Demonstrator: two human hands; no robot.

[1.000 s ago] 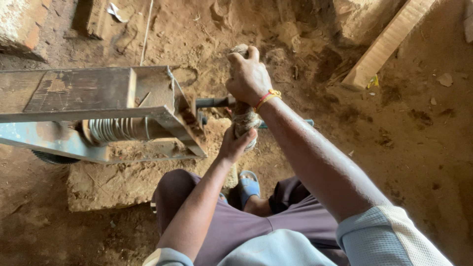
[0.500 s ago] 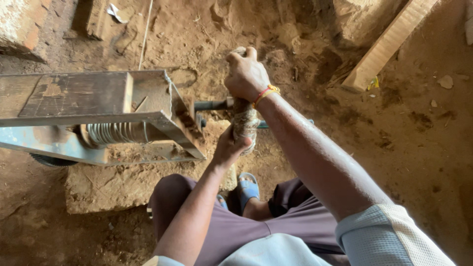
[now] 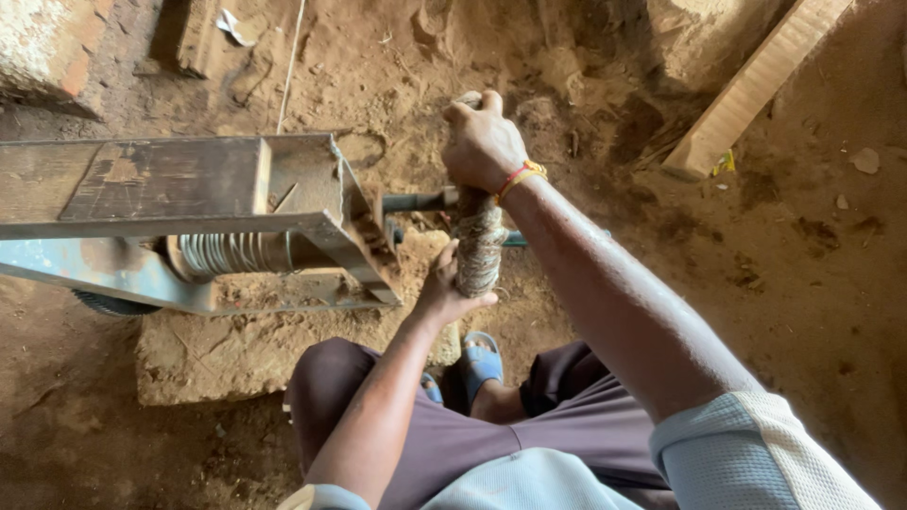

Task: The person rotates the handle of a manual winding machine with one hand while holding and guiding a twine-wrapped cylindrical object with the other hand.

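Little is being changed since the earlier frames: both hands are being kept on the rope-wrapped handle (image 3: 478,247) at frame centre. Right hand (image 3: 484,146) is being clenched over its top end; left hand (image 3: 446,288) is being wrapped around its lower part, fingers grasping. Handle is being carried on a metal shaft (image 3: 416,201) running into the metal frame (image 3: 189,179) at left, coil spring (image 3: 231,252) underneath, dirt floor (image 3: 803,283) below.

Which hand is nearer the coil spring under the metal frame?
Left. The left hand cups the bottom of the rope-wrapped handle, just right of the frame's end, closer to the coil spring. The right hand has its grip on the handle's top, higher and farther away.
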